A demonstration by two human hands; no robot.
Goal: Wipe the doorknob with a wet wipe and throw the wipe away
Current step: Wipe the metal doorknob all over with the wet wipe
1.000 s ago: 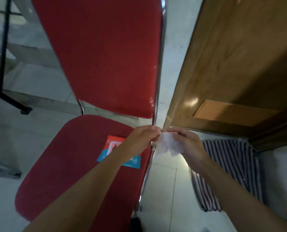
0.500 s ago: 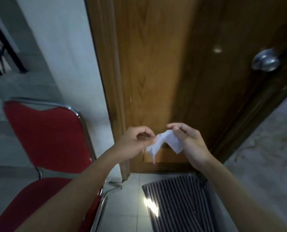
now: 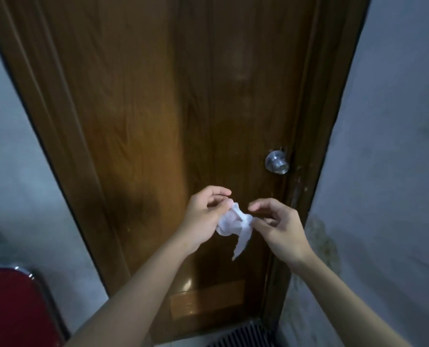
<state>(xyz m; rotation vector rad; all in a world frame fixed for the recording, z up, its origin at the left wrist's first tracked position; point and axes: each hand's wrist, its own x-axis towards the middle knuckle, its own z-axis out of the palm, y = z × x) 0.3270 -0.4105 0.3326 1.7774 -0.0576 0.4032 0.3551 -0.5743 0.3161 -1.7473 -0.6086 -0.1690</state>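
Dim, soft focus; door (image 3: 158, 121) glare low; edges bowed by wide-angle.

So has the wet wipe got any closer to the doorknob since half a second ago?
Cannot tell: the camera swung round. The wet wipe is held between both hands, below and left of the doorknob, not touching.

The wet wipe (image 3: 233, 222) is white and crumpled, bunched between both hands with a ragged tail dangling below the grip; the doorknob (image 3: 277, 162), round shiny metal, sits on the wooden door up and to the right of the grip, untouched.
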